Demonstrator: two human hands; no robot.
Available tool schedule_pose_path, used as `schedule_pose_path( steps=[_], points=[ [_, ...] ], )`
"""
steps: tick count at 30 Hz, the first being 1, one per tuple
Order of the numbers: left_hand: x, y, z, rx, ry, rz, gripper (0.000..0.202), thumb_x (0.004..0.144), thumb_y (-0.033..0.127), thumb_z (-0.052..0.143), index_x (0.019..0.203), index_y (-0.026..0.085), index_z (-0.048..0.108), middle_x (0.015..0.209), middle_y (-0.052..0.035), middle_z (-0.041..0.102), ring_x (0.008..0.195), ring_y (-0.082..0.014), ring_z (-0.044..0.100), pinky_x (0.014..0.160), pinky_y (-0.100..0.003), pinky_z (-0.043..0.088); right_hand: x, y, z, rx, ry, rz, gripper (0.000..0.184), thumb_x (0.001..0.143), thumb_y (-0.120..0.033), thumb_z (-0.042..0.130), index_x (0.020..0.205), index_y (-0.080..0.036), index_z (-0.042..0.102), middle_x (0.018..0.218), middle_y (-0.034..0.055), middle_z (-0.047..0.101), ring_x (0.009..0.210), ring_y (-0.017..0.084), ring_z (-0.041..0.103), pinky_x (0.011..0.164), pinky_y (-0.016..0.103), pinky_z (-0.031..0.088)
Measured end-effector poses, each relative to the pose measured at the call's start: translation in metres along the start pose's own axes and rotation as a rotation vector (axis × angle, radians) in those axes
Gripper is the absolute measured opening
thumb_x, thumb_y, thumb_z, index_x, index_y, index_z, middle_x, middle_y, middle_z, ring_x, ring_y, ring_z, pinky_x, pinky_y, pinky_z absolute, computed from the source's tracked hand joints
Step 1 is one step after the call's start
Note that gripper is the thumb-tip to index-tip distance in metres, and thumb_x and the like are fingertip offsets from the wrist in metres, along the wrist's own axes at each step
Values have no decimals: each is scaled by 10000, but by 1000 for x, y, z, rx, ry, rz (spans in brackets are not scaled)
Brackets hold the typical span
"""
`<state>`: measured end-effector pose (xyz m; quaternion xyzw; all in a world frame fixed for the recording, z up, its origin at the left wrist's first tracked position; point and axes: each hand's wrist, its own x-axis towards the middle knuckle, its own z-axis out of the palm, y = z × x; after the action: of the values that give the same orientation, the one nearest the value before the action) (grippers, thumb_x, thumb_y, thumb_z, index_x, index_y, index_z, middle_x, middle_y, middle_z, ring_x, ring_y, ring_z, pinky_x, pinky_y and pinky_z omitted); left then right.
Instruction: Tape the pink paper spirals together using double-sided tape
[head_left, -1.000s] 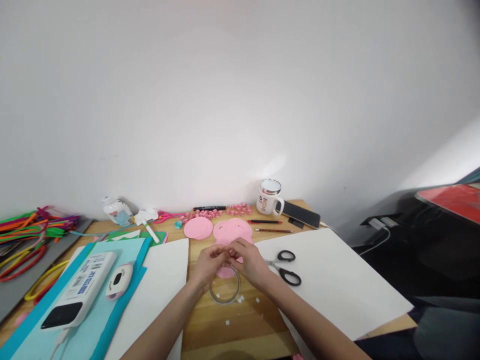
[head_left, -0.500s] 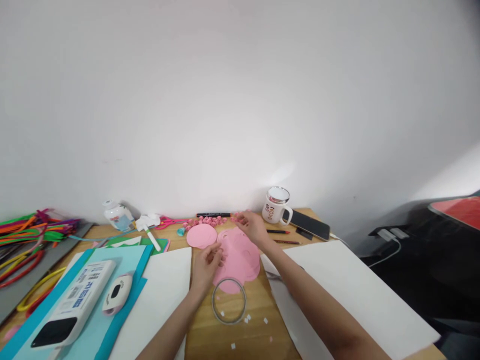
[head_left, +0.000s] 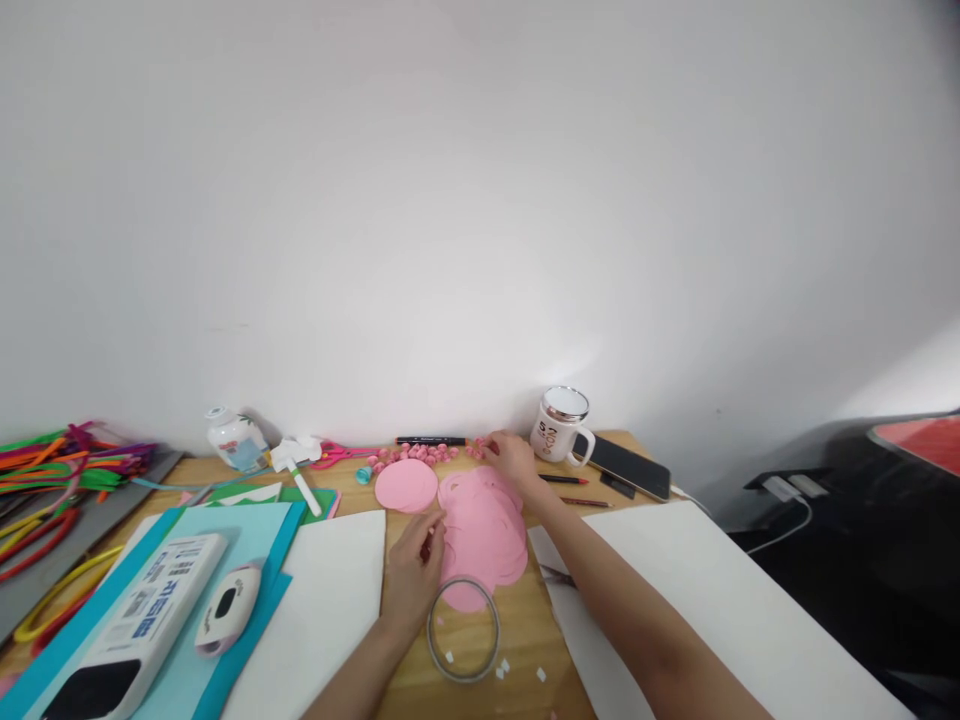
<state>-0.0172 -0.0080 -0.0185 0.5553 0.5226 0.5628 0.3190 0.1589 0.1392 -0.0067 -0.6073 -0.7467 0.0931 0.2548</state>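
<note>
My right hand [head_left: 513, 464] reaches to the back of the table, fingertips pinched together at a small pink paper curl [head_left: 475, 450]. Further left lies a row of similar pink curls [head_left: 420, 455]. My left hand [head_left: 414, 562] is held low with its fingers curled inward, beside the left edge of a pile of overlapping pink paper circles [head_left: 487, 535]. Whatever its fingers hold, if anything, is hidden. A separate pink circle [head_left: 406, 486] lies behind my left hand. Partly over the front of the pile rests a roll of clear tape [head_left: 430, 645].
A white mug [head_left: 553, 435] and a phone [head_left: 630, 468] stand and lie at the back right, near pencils [head_left: 564, 480]. White sheets [head_left: 697, 590] flank the middle. Left are a glue gun-like white device [head_left: 229, 610], a boxed white item [head_left: 142, 610], pink scissors [head_left: 337, 453] and pipe cleaners [head_left: 52, 470].
The whole view has tilted slightly, so the table sits lower. My left hand's fingers have drawn back from the pink pile and curled more. My right hand stays by the pink curls.
</note>
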Motion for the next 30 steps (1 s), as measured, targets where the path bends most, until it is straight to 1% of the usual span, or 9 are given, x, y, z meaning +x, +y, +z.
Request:
schedule_pose_path(
  steps=[9,14,15,18,19,21,23,26,30],
  points=[
    [0,-4,-1,170,-20,94,214,793,250,515,954,202,647,965,-82,660,862,-204,595,749,-309,462,1,-7,-3,-50,-12,-22,179,805,-314,528,803,-184,650,813,51,632,692,143,580,578,219,349],
    [0,-8,-2,293,-16,178,224,813,242,475,970,188,626,973,-84,663,885,-190,605,751,-312,490,-15,-4,-32,-8,44,-97,204,843,-318,470,871,-196,631,883,48,632,725,139,581,621,219,386],
    [0,-8,-2,304,-13,182,225,816,241,470,971,186,625,968,-84,666,879,-188,608,748,-309,494,-21,1,-41,9,80,-120,216,860,-313,440,901,-197,619,882,44,631,724,132,577,636,217,395],
    [1,-7,-1,318,-49,166,238,827,247,451,977,181,624,959,-79,674,838,-178,625,723,-297,507,-41,32,-68,94,417,-193,242,859,-331,428,868,-175,612,787,50,636,643,133,563,633,232,418],
    [1,-6,-1,322,-67,158,245,830,250,446,981,179,626,958,-77,677,825,-175,630,716,-293,510,-47,48,-77,84,530,-163,247,853,-339,431,856,-170,611,765,53,634,623,137,558,636,243,424],
    [1,-3,0,339,-81,151,253,828,257,447,980,175,632,942,-72,686,807,-174,637,709,-292,514,-56,85,-90,24,625,-60,260,838,-361,441,853,-162,609,763,65,634,626,153,564,643,265,433],
    [2,-1,1,357,-73,158,256,822,257,453,977,173,639,924,-70,693,795,-176,640,708,-293,515,-62,123,-99,-40,571,48,273,821,-378,444,878,-164,604,826,81,639,699,181,586,673,289,443],
    [1,0,1,368,-63,170,263,819,254,454,983,173,643,930,-73,695,795,-177,644,711,-295,517,-63,168,-104,-159,299,79,389,718,-446,557,996,-175,576,980,106,622,899,255,573,757,349,440],
    [0,1,1,384,-48,180,261,817,246,452,976,175,646,938,-73,695,810,-178,645,720,-294,517,-50,189,-100,-210,10,9,574,632,-452,646,1119,-176,520,1179,125,538,1050,276,514,872,366,393]
  ],
)
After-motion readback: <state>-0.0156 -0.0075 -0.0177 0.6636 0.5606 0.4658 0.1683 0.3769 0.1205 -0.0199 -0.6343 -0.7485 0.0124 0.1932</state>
